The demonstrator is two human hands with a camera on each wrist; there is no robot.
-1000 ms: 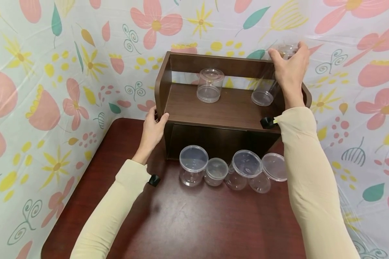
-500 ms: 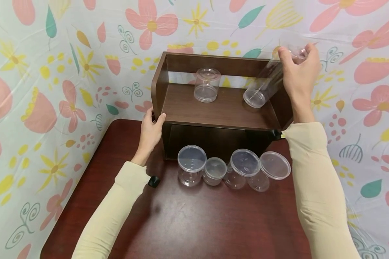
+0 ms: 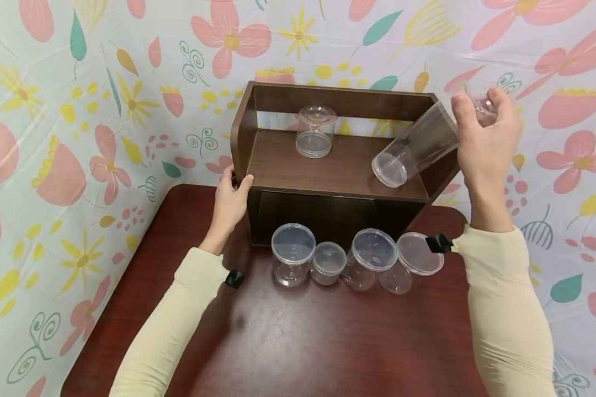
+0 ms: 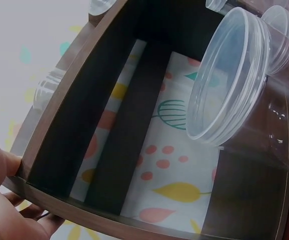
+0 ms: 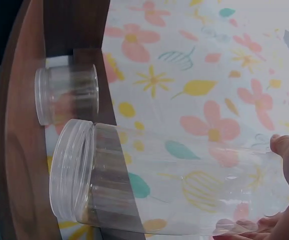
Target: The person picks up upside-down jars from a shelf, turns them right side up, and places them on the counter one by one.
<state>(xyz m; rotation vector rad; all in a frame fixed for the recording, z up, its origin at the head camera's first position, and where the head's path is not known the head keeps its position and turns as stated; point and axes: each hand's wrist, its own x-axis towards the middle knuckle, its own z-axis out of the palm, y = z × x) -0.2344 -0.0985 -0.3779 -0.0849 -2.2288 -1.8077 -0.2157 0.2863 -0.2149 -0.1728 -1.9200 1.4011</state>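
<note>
A tall clear plastic jar (image 3: 417, 146) leans steeply over the right end of the brown shelf unit's (image 3: 347, 179) upper board, lid end low and to the left. My right hand (image 3: 489, 138) grips its raised bottom end, thumb and fingers on opposite sides. The lid (image 5: 74, 170) shows large in the right wrist view. A shorter clear jar (image 3: 315, 132) stands lid-down on the same board, left of the middle. My left hand (image 3: 232, 201) holds the left side panel of the unit at board height, thumb at its front edge; in the left wrist view the fingers (image 4: 34, 215) reach round the panel.
In front of the unit's lower opening, several lidded clear jars stand in a row on the dark red table (image 3: 288, 342): a tall jar (image 3: 293, 245), a small jar (image 3: 329, 262), another tall jar (image 3: 374, 251) and one at the right (image 3: 419, 253). A flowered cloth (image 3: 129, 82) hangs behind.
My right hand has moved right and toward me, tilting the tall jar from nearly upright to a steep lean; its lid end has come forward on the board. The left hand keeps its hold.
</note>
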